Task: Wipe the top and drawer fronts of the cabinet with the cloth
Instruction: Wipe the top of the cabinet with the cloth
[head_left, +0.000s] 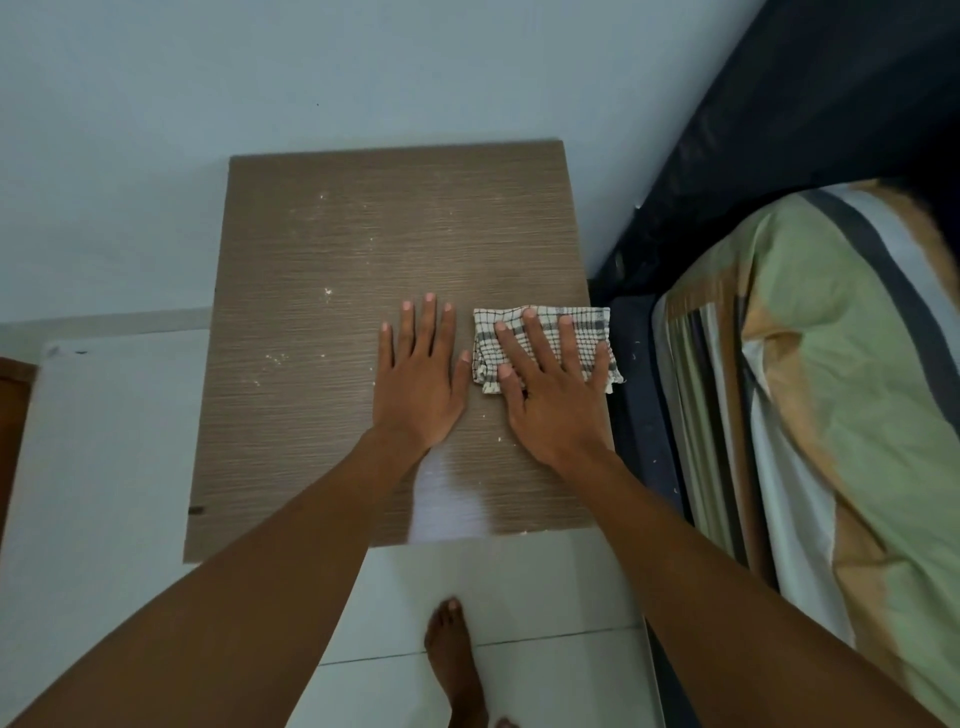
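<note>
A bare foot stood on the floor below the cabinet. On the cabinet top, the left hand lay flat, fingers spread, holding nothing. The right hand pressed the cloth flat, fingers splayed, at the cabinet's right edge, beside the bed.

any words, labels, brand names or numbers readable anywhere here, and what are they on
None: no readable text anywhere in this view.
Cabinet top: bare wood grain with pale specks; a small dark mark at its near left corner is too small to read.
Cloth under the right hand: a check pattern only.
Bedding: stripes only.
</note>
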